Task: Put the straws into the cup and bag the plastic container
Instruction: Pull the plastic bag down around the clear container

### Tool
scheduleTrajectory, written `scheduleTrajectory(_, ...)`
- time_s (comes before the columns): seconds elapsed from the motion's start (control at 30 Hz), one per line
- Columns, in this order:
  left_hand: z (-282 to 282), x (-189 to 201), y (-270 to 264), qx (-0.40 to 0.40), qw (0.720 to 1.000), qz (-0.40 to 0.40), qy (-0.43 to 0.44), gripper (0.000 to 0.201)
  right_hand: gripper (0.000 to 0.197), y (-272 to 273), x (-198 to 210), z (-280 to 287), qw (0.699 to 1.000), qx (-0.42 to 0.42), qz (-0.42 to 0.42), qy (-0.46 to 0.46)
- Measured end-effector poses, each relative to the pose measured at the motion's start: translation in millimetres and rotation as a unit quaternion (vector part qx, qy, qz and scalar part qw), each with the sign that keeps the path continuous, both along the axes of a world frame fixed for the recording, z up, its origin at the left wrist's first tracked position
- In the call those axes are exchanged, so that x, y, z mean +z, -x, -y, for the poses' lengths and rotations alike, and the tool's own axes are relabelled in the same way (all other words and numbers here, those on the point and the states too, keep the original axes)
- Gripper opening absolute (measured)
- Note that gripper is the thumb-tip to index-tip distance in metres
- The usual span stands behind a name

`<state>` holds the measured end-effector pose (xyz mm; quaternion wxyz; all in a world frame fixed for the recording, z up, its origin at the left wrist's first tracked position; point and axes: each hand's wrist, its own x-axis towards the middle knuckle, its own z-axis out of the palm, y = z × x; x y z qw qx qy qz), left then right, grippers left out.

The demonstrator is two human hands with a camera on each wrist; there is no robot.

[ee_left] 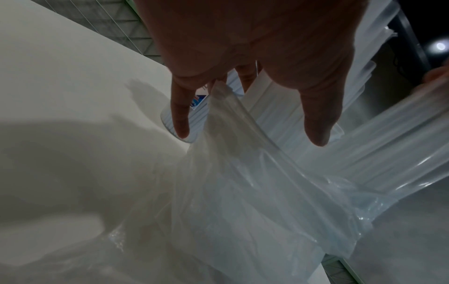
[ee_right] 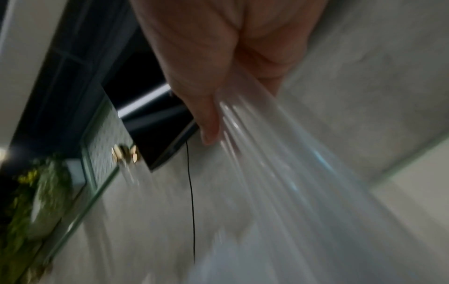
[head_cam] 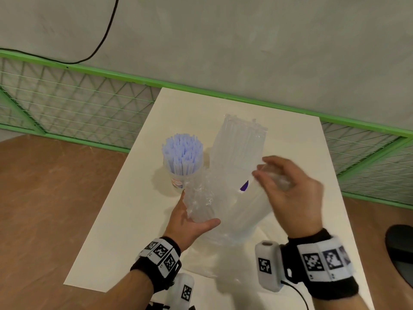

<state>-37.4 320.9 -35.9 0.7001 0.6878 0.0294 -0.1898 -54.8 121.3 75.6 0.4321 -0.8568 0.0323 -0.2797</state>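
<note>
Both hands up over the white table (head_cam: 125,220), working a clear plastic bag (head_cam: 225,231). Left hand (head_cam: 190,222) sits palm-up at the bag's left edge, thumb and fingers pinching a crumpled bunch of film; the left wrist view shows the film gathered betw. the fingers (ee_left: 179,115) and fanning down to the tabletop. Right hand (head_cam: 292,193) is higher, on the right, fingers curled round a bunched piece of the same bag; it's motion-blurred in the head view, but the right wrist view shows the film stretched taut from the grip, thumb (ee_right: 206,123) pressed along it. Clear plastic container (head_cam: 240,144), long & ribbed, lies on the table behind the hands, its near end seen through the bag film; can't tell whether any of it is inside the bag. Cup (head_cam: 178,179) stands upright on the table, just left of the container, packed w/ pale blue-white straws (head_cam: 183,151) sticking up out of it. Green wire-mesh fence (head_cam: 78,108) runs behind the table; black cable (head_cam: 107,34) hangs down the grey wall.
</note>
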Motion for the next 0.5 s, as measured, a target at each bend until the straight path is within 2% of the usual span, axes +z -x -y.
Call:
scheduleTrajectory(0.13,-1,2,0,-0.001,1.000,-0.003,-0.008,0.069,0.023,1,57,21,0.991,-0.040,0.068,-0.112)
scheduleTrajectory(0.2,-2,2,0,-0.002,1.000,-0.004,-0.016,0.068,0.021,-5,83,37,0.982,-0.052,0.117,-0.137)
scheduleTrajectory(0.27,-2,3,0,0.001,1.000,-0.009,-0.017,0.068,0.030,-16,102,50,0.971,-0.026,0.148,-0.188)
scheduleTrajectory(0.33,-2,5,1,0.003,1.000,-0.014,-0.018,0.067,0.035,-34,108,60,0.963,-0.009,0.171,-0.207)
scheduleTrajectory(0.4,-2,7,1,0.001,1.000,-0.014,-0.021,0.067,0.028,-61,102,64,0.962,-0.032,0.196,-0.189)
scheduleTrajectory(0.5,-2,7,1,0.003,1.000,-0.017,-0.022,0.066,0.022,-110,73,67,0.967,-0.020,0.160,-0.196)
